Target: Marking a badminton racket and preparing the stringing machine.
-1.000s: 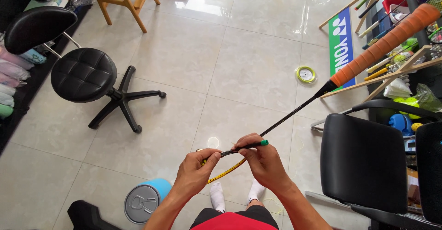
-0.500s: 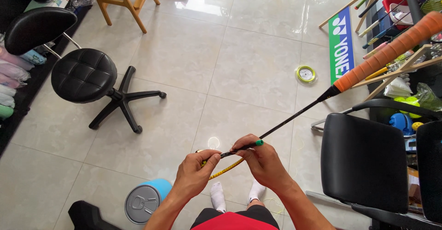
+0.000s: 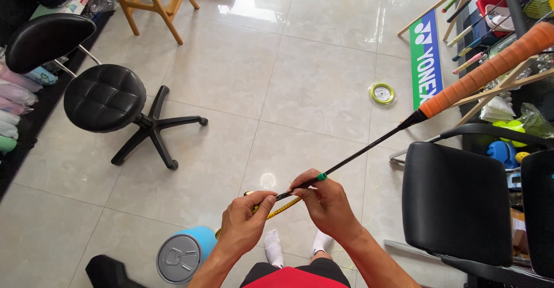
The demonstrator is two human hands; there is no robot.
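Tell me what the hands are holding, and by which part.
Both hands, left hand and right hand, hold a badminton racket low on its thin dark shaft, near the yellow frame, with its orange grip pointing away.

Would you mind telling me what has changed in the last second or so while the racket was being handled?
Very little. The orange handle of the badminton racket dipped slightly toward the lower right, then came back up. Both hands kept their hold: the right hand on the shaft by the green band, the left hand on the yellow frame. The black stool and string reel stayed put.
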